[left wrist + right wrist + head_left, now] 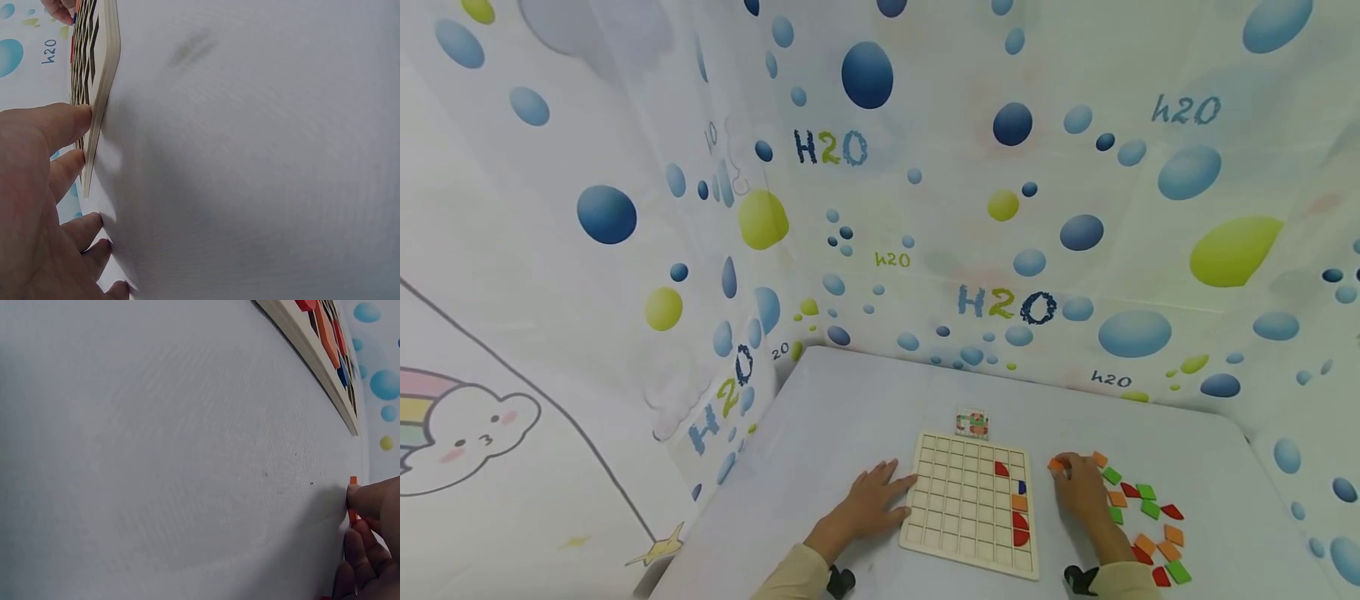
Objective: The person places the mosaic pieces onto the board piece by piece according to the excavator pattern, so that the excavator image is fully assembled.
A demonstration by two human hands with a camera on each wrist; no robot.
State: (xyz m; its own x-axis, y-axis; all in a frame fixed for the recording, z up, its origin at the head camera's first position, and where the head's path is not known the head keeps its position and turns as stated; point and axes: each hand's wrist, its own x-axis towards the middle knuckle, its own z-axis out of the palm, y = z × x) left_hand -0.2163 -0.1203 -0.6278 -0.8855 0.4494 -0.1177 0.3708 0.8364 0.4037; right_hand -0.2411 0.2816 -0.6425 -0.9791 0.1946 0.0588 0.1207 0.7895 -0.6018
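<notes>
A pale wooden grid board (955,500) lies on the table. Along its right side sit red curved-edge tiles (1002,469), a small blue tile (1022,487) and an orange square tile (1018,502). My left hand (874,500) spreads at the board's left edge; in the left wrist view its thumb (72,122) and a finger touch the wooden side. To the right of the board, my right hand (1081,492) pinches an orange tile (1056,465) between thumb and fingers. The right wrist view shows that tile (354,480) edge-on, close over the table, partly hidden by the fingers.
Loose green tiles (1150,508), orange tiles (1173,535) and red tiles (1172,512) lie scattered right of my right hand, some near the forearm. Behind the board lies a small patterned card (972,422). A printed curtain (940,217) rises along the table's back and left.
</notes>
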